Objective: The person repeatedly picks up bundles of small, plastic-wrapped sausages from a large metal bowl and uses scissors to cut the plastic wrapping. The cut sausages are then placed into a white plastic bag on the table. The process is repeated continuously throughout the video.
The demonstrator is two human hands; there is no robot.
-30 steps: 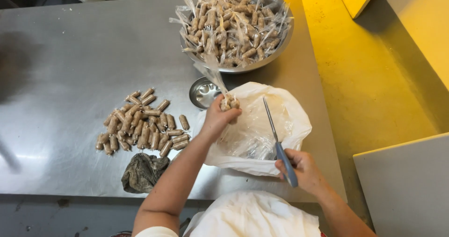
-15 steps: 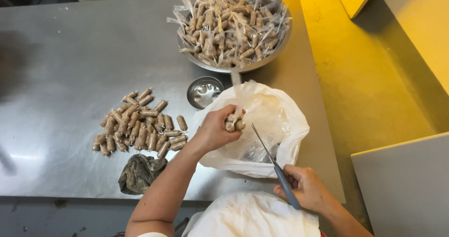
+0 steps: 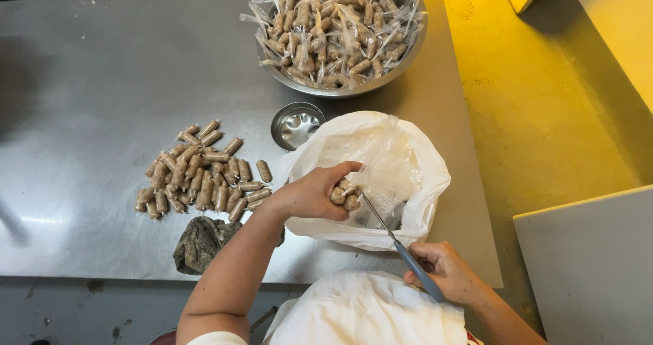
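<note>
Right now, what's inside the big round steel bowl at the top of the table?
The big round steel bowl is heaped with small brown sausage-shaped pieces, each wrapped in clear plastic with loose twisted ends sticking out. The heap covers the bowl's bottom and the lower layers, so those cannot be seen.

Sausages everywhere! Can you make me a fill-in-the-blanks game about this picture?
1. The left hand holds small wrapped sausages over a white plastic ____.
2. The right hand holds blue-handled ____.
3. The big metal bowl is full of sausages in clear ____.
4. The pile of trimmed sausages lies on a steel ____.

Missing words: bag; scissors; plastic wrappers; table
</note>
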